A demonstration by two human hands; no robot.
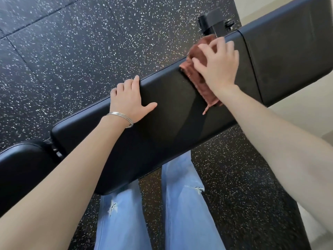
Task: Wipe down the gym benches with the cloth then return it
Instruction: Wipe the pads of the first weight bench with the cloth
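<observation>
Right hand (219,69) grips cloth (198,79); left hand (129,100) grips bench (171,109).

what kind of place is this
Probably a gym: a black padded weight bench, speckled rubber floor tiles, and the right hand wiping the pad with a brown cloth.

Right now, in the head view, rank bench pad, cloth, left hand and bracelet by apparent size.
1. bench pad
2. cloth and left hand: look alike; the cloth is partly hidden under the right hand, so unranked
3. bracelet
</observation>
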